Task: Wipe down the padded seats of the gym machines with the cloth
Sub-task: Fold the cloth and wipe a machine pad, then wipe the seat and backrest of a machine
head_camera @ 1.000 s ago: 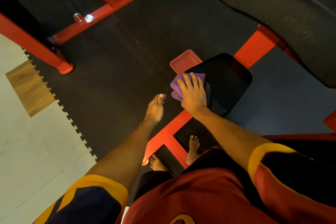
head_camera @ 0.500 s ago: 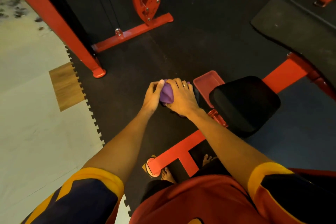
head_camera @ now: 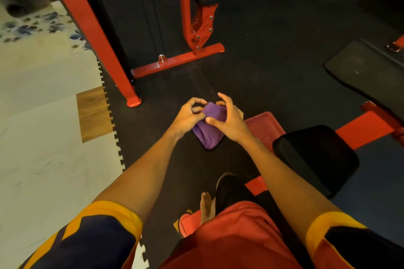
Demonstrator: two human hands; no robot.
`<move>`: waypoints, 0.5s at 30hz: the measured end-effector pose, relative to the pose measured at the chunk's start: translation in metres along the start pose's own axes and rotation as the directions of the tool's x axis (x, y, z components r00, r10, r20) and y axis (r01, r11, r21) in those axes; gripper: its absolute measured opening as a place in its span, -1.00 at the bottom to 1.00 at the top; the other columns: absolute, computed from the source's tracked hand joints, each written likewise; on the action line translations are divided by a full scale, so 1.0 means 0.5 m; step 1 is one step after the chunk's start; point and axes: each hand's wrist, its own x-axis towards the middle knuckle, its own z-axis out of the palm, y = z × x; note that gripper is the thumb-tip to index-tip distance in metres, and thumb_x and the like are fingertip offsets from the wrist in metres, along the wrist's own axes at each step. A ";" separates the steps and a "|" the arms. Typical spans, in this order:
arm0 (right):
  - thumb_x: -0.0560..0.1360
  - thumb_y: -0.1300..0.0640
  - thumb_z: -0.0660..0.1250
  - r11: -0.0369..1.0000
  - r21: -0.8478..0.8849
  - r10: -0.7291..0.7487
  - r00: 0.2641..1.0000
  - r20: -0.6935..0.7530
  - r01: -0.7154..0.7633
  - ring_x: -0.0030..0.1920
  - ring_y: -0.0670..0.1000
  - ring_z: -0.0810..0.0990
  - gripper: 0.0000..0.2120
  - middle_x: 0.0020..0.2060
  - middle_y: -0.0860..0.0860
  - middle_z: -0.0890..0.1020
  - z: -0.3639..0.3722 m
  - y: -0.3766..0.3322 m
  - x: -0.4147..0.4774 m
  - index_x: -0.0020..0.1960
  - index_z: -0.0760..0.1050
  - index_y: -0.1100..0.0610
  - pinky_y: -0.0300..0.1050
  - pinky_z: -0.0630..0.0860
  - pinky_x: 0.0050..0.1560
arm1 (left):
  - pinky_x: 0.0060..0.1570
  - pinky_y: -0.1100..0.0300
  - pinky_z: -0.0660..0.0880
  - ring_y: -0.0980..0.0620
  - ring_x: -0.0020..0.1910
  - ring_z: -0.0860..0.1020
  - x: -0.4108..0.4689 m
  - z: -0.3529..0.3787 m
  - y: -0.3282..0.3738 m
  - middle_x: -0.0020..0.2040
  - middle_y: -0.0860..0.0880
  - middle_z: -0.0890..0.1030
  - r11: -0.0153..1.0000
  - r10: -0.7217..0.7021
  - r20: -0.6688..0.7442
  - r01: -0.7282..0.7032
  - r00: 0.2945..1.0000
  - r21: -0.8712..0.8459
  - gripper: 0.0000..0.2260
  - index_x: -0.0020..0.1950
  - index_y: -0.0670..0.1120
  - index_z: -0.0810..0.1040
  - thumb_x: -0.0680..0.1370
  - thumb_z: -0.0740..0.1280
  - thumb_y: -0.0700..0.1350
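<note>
Bunched purple cloth point(head_camera: 209, 129) hangs left of the black padded seat point(head_camera: 314, 157).

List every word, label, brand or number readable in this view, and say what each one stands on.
None: no readable text shows anywhere.
The purple cloth, the red machine frame, the black padded seat and the shirt show no lettering, labels or numbers.
</note>
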 end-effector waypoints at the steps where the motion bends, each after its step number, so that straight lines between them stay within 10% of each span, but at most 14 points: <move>1: 0.48 -0.13 0.50 1.000 0.011 0.026 0.999 0.030 -0.026 0.42 0.03 0.43 -0.36 0.37 -0.04 0.52 -0.007 0.003 0.026 0.48 0.34 -0.12 0.06 0.35 0.42 | 0.12 0.10 0.60 -0.02 0.16 0.64 0.016 -0.007 0.003 0.17 -0.10 0.64 1.000 0.018 0.032 -0.018 0.999 0.018 -0.69 0.24 -0.10 0.51 0.54 0.36 -0.37; 6: 0.54 -0.02 0.47 0.991 0.111 0.080 0.994 -0.072 -0.072 0.07 -0.06 0.62 -0.75 0.04 -0.05 0.66 -0.031 0.022 0.129 0.16 0.58 0.06 -0.12 0.55 0.08 | 0.10 0.22 0.57 0.04 0.16 0.62 0.121 -0.031 0.021 0.18 -0.03 0.62 0.995 0.009 0.102 -0.019 0.995 0.096 -0.70 0.27 -0.09 0.51 0.56 0.46 -0.14; 15: 0.56 -0.03 0.43 0.902 0.321 0.378 0.885 -0.270 -0.288 0.10 -0.03 0.63 -0.76 0.03 -0.05 0.65 -0.115 0.105 0.354 0.18 0.57 0.03 -0.06 0.56 0.13 | -0.02 0.10 0.56 -0.01 0.01 0.60 0.409 -0.074 0.011 0.04 -0.02 0.63 0.873 -0.127 0.135 0.047 0.983 0.486 -0.67 0.15 -0.09 0.59 0.46 0.56 -0.03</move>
